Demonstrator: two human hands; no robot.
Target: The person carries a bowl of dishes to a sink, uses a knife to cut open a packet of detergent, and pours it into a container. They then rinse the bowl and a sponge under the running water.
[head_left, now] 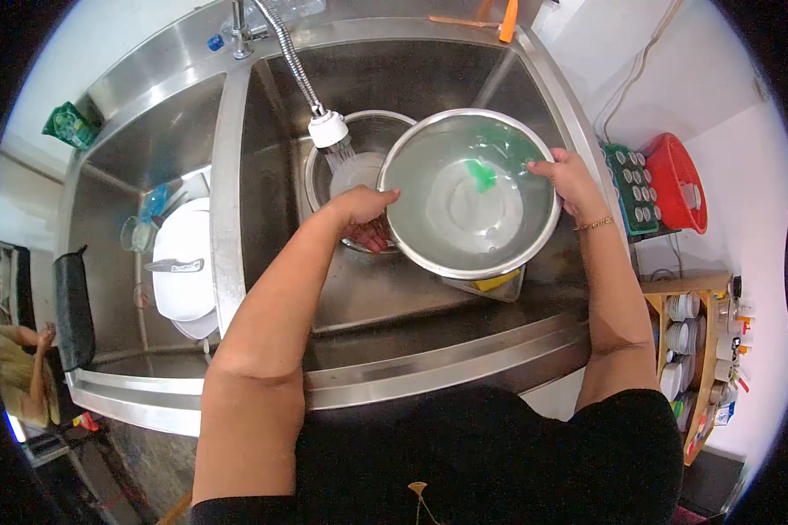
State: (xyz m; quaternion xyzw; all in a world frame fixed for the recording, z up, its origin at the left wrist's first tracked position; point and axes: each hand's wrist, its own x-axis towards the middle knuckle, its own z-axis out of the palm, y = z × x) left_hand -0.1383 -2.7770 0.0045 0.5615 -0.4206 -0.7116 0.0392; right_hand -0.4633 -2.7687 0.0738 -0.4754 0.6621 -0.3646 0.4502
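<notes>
Both my hands hold a large metal mixing bowl (411, 175) over the right sink basin, its inside facing up toward me. My left hand (368, 213) grips the left rim, thumb over the edge and fingers beneath. On the right rim, my right hand (572, 184) has its thumb inside the edge; its other fingers are partly hidden behind the bowl. A green patch shows inside the bowl. Just left, water runs from the white faucet head (327, 129) into a second metal bowl (315, 171) in the basin, partly covered by my left hand and the held bowl.
A clear container with a yellow sponge (497, 282) lies under the held bowl. White plates with a knife (177, 265) on top fill part of the left basin (105, 210). A red basket (674, 179) and green crate (629, 188) stand at right. Another person (26, 376) is at far left.
</notes>
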